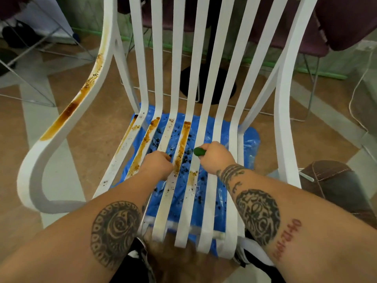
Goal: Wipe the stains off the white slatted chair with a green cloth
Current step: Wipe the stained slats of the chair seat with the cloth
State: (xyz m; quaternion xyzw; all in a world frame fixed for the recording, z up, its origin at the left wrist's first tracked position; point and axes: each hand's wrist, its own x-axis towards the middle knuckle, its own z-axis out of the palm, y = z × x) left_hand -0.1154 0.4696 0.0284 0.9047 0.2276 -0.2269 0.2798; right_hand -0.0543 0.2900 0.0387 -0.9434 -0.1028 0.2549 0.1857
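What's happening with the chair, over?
Left hand grips chair slat. Right hand holds green cloth. Brown stains on slats, armrest. Nothing blocking.

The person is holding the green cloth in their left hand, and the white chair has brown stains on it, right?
Not quite. The head view shows the green cloth in the right hand, not the left. The left hand grips a slat of the white slatted chair, which does have brown stains.

Left forearm [81, 240] and right forearm [312, 227] bear dark circular tattoos [115, 231], the right also red numerals [287, 240].
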